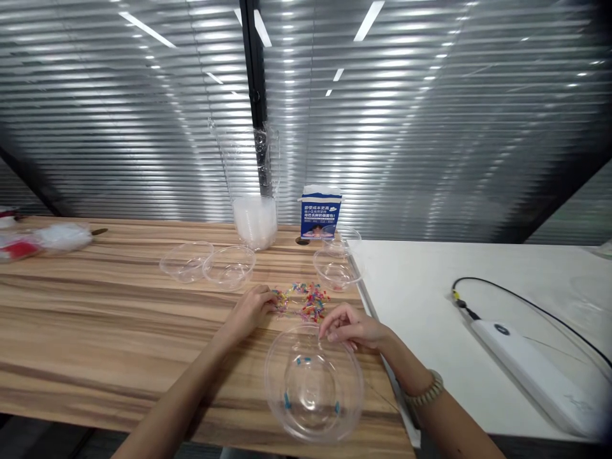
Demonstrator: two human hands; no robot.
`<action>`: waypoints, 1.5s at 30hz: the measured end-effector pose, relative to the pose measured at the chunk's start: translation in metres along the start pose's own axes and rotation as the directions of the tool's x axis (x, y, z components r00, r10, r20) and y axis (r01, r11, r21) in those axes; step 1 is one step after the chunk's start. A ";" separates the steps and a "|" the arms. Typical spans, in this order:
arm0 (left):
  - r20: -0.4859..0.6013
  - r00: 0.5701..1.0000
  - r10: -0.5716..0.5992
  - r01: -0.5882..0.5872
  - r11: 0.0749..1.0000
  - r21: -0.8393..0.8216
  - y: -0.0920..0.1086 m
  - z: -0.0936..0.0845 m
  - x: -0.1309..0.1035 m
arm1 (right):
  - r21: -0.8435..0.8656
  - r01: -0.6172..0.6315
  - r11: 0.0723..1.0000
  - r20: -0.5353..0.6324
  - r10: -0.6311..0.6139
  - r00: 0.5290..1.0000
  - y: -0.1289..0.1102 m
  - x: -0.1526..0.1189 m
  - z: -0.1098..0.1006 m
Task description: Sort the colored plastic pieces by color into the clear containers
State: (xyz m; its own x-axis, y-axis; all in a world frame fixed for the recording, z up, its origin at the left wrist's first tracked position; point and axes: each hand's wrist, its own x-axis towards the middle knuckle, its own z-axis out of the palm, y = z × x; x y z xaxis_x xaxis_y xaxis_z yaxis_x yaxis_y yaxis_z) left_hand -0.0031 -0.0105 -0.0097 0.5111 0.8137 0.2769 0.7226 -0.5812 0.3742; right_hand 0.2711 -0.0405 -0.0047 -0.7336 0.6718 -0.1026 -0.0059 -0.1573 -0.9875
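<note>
A loose pile of small multicoloured pieces (313, 301) lies on the wooden table. At its left edge is my left hand (252, 310), with curled fingers touching the pieces; whatever is between the fingertips is hidden. Over the far right rim of a clear plastic bowl (310, 430), my right hand (356, 326) has its thumb and fingers pressed together. What that pinch holds, if anything, is too small to make out. Several blue pieces (287, 400) sit spread apart inside this bowl, close to me.
Behind the pile stand more clear bowls (229, 280), a bowl stack (255, 223) and a blue box (320, 213). Plastic bags (62, 236) lie far left. To the right, a white table (406, 280) carries a white power bank (530, 376) with a black cable (521, 294).
</note>
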 end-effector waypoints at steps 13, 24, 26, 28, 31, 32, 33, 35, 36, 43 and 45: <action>-0.030 1.000 -0.004 0.002 0.997 -0.074 0.001 0.003 0.002 | 0.010 0.032 0.999 0.065 -0.033 0.997 -0.004 0.000 0.002; 0.062 0.985 0.164 -0.071 0.696 -0.715 0.052 -0.035 -0.008 | 0.031 0.043 0.999 -0.075 -0.041 0.996 -0.004 0.002 0.002; 0.134 0.957 0.258 -0.090 0.702 -0.706 0.057 -0.040 -0.010 | 0.031 0.034 0.999 -0.087 -0.031 0.996 -0.004 0.003 0.003; 0.115 0.962 0.249 -0.098 0.703 -0.704 0.055 -0.041 -0.009 | 0.022 0.027 0.999 -0.091 -0.025 0.996 -0.003 0.003 0.003; 0.006 1.000 0.028 -0.018 0.765 -0.643 0.038 -0.035 -0.003 | 0.025 0.032 0.999 -0.095 -0.030 0.995 -0.002 0.003 0.002; -0.029 0.997 -0.067 0.037 0.805 -0.592 0.030 -0.032 -0.001 | 0.028 0.032 0.999 -0.097 -0.029 0.995 -0.001 0.003 0.001; -0.069 0.986 -0.152 0.094 0.847 -0.524 0.022 -0.029 0.001 | 0.028 0.030 0.999 -0.101 -0.027 0.994 0.000 0.003 0.001; -0.164 0.954 -0.252 0.181 0.916 -0.358 0.005 -0.023 0.002 | 0.015 0.025 1.000 -0.105 -0.023 0.994 0.002 0.002 -0.001; -0.202 0.942 -0.267 0.206 0.939 -0.277 -0.001 -0.021 0.002 | 0.004 0.022 1.000 -0.105 -0.021 0.994 0.003 0.002 -0.002; -0.126 0.971 -0.204 0.195 0.977 -0.085 -0.015 -0.015 -0.002 | -0.010 0.008 1.000 -0.095 -0.009 0.995 0.002 0.002 -0.002; -0.097 0.978 -0.186 0.179 0.981 -0.075 -0.016 -0.014 -0.001 | -0.002 0.008 1.000 -0.095 -0.008 0.995 0.000 0.001 0.000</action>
State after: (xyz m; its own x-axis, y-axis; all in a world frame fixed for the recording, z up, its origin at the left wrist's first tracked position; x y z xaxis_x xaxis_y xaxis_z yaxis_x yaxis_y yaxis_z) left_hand -0.0212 -0.0023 -0.0037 0.3199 0.9029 0.2871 0.7656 -0.4248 0.4832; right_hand 0.2699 -0.0396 -0.0050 -0.6653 0.7391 -0.1057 -0.0103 -0.1506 -0.9885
